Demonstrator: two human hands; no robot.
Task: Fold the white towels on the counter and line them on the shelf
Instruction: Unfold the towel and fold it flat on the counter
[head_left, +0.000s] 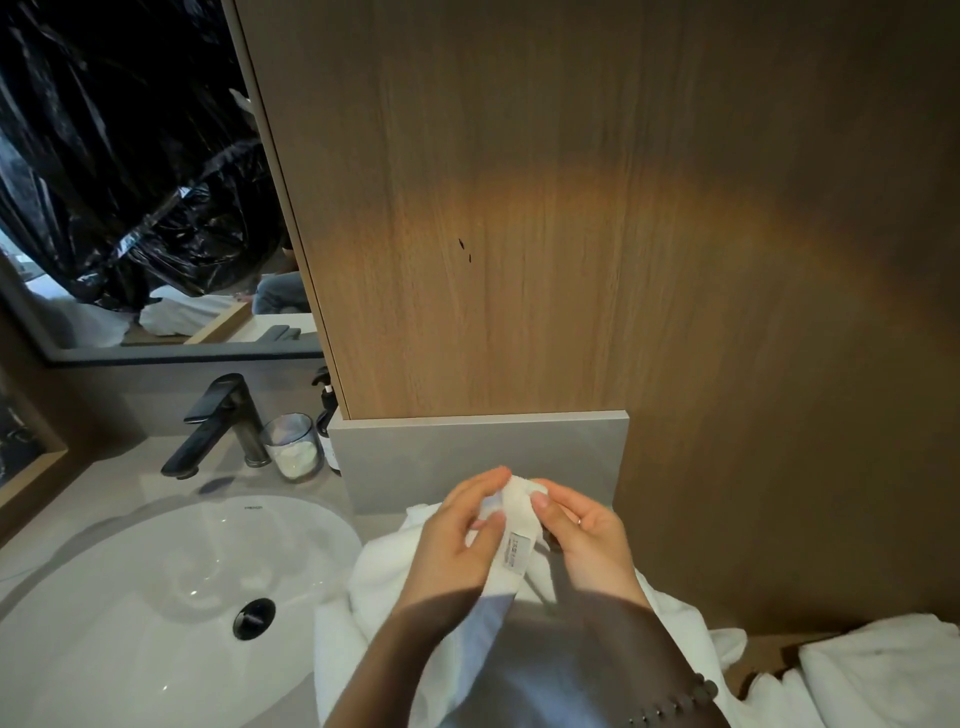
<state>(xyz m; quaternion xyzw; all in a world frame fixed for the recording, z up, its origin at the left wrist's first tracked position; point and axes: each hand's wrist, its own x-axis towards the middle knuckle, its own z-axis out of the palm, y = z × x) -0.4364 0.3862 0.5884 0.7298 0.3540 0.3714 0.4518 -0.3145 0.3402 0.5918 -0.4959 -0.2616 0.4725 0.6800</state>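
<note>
Two hands meet at six o'clock in my view: my left hand (457, 540) and right hand (582, 535) both pinch the same corner of a white towel (511, 501), lifted above the heap on the counter (104, 499), its label (517, 552) facing me. I judge I'm finding an edge to fold along. Another towel (883, 670) lies at four o'clock.

Landmark: sink (130, 597). Faucet (218, 426) behind it; glass (293, 452) and pump bottle (327, 415) behind-right. Towel pile (379, 577) right of sink, another towel (883, 670) far right.
</note>
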